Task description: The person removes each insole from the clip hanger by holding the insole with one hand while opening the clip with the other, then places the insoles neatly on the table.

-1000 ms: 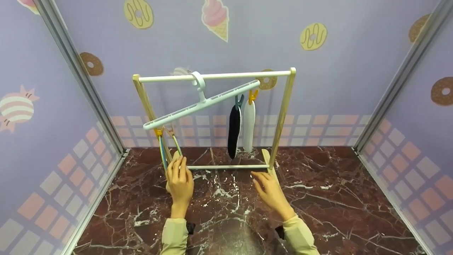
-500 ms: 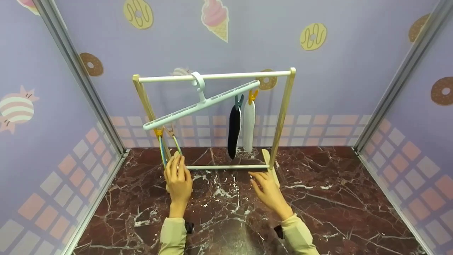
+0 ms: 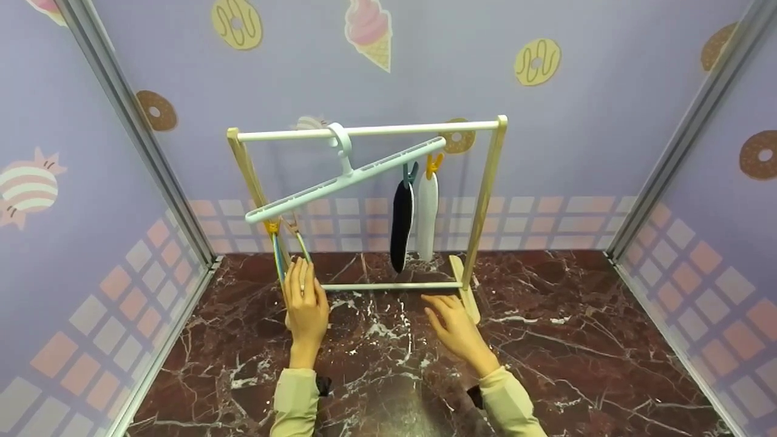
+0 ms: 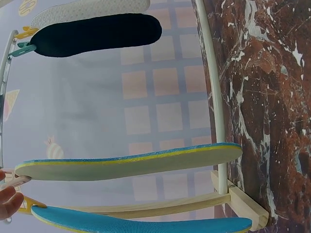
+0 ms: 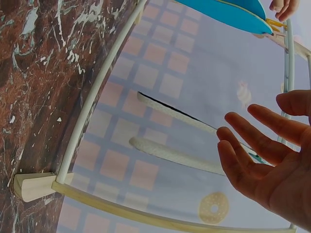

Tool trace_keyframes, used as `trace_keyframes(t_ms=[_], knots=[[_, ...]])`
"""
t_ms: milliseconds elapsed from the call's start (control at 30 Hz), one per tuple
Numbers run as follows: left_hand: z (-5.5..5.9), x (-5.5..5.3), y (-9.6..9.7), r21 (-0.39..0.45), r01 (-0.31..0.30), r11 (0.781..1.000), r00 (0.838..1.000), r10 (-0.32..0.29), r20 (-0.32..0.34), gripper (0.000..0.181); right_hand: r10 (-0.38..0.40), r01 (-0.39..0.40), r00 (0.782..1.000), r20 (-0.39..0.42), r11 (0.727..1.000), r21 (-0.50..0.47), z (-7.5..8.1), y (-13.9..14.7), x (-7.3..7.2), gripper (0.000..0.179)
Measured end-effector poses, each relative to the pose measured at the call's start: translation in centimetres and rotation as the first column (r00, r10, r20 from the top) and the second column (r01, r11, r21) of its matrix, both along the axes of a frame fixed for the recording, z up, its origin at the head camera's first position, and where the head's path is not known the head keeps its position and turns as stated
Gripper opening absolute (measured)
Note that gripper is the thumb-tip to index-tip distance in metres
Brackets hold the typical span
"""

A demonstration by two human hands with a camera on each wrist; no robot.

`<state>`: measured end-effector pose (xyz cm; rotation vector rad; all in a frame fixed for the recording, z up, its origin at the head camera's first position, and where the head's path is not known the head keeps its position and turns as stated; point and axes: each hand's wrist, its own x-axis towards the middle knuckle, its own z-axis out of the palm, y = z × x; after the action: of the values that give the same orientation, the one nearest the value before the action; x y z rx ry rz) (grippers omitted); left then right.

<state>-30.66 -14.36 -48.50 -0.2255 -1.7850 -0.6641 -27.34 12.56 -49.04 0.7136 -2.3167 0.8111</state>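
Note:
My left hand (image 3: 308, 312) is raised in front of the hanging blue-and-yellow insoles, its fingers fairly straight. In the left wrist view, its fingertips (image 4: 8, 203) appear beside the peach clothespin (image 4: 17, 182) and orange clothespin (image 4: 30, 203) that hold a pale-faced insole (image 4: 126, 164) and a blue insole (image 4: 141, 225); contact cannot be told. My right hand (image 3: 456, 328) hovers at the rack's right foot, fingers spread and holding nothing. A white hanger (image 3: 346, 179) tilts down to the left. From its right end hang a black insole (image 3: 401, 227) and a white insole (image 3: 428, 218), on teal and orange clothespins.
The wooden rack (image 3: 370, 130) stands on the dark red marbled table (image 3: 376, 388). Its lower bar (image 3: 388, 286) runs behind both hands. Patterned wall panels (image 3: 576, 152) enclose the back and sides.
My left hand shifts slightly up and left, fingers straightening. The right hand drifts slightly left. The hanger and the insoles on it look the same.

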Motion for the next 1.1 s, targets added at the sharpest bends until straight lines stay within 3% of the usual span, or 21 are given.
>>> trace_keyframes(t_ms=[433,800,1100], knots=[[0.1,0.2,-0.3,0.062,0.016,0.998,0.996,-0.022,0.092,0.032,0.010,-0.011,1.000,0.007,0.999,0.035,-0.2,-0.8,0.0,0.024],[0.8,-0.2,-0.3,0.123,0.042,0.992,0.995,-0.052,0.083,0.033,0.021,-0.021,1.000,-0.002,0.999,0.036,0.0,-1.5,0.1,0.025],[1.4,-0.4,-0.4,0.146,0.054,0.988,0.990,-0.071,0.119,0.036,0.029,-0.029,1.000,0.001,0.999,0.036,0.0,-1.8,0.1,0.026]])
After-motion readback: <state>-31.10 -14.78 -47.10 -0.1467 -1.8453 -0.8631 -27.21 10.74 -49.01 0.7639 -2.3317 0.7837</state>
